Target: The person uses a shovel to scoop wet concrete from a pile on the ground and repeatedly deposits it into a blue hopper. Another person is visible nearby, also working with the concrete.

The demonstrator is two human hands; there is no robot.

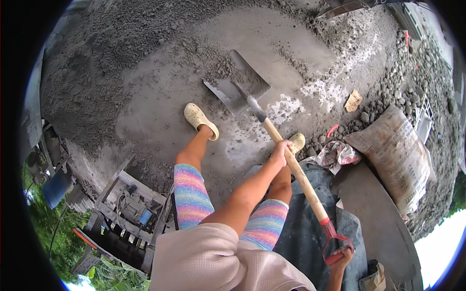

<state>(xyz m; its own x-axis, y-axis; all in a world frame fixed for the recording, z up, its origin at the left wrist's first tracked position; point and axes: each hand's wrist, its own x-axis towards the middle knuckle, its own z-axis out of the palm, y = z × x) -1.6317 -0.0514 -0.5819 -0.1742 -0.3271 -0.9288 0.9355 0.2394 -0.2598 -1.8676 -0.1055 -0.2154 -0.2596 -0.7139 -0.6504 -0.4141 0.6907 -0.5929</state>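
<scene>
A shovel lies slantwise in front of me, its wooden shaft (296, 169) running from the lower right up to a square metal blade (230, 94). My left hand (280, 153) is wrapped round the middle of the shaft. At the near end, my right hand (343, 257) is closed on the red D-shaped handle (335, 259). The blade is low at the grey ground, with some damp grey gravelly mix (247, 80) on it. More loose mix (221, 68) lies against its far left edge.
A large heap of grey sand and gravel (92, 72) spreads at the far left. To the right are a full sack (391, 153), a crumpled bag (335, 156) and pebbles (403, 87). Machinery (131, 208) stands at the lower left. My feet wear cream clogs (196, 116).
</scene>
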